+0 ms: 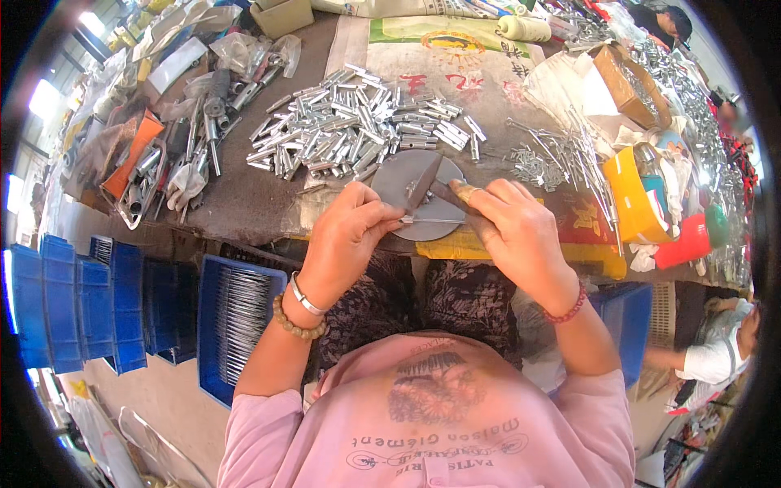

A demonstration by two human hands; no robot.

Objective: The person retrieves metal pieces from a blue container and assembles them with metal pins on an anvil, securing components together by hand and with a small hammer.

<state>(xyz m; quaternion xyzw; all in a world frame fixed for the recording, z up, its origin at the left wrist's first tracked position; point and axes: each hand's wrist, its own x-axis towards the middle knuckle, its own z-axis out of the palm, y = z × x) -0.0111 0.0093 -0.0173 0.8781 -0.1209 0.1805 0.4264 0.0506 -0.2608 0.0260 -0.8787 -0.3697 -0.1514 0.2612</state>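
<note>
A round grey metal plate (423, 231) lies at the near table edge, in front of me. Above it my right hand (521, 232) is closed round the handle of a dark hammer (424, 184) with a long, wedge-like head. My left hand (348, 234) pinches the end of a thin metal rod (435, 220) at the plate's left side. The rod runs across the plate towards my right fingers. Just beyond the plate is a heap of short silvery metal tubes (346, 122). Small metal pins or screws (537, 167) are piled to the right.
Long thin rods (592, 167) lie at the right, near a yellow container (630, 195) and a red cup (682, 241). An orange-handled tool (134, 154) lies left among metal parts. Beside my left arm stands a blue bin (208, 325) of metal rods. Another person (716, 358) is at the right.
</note>
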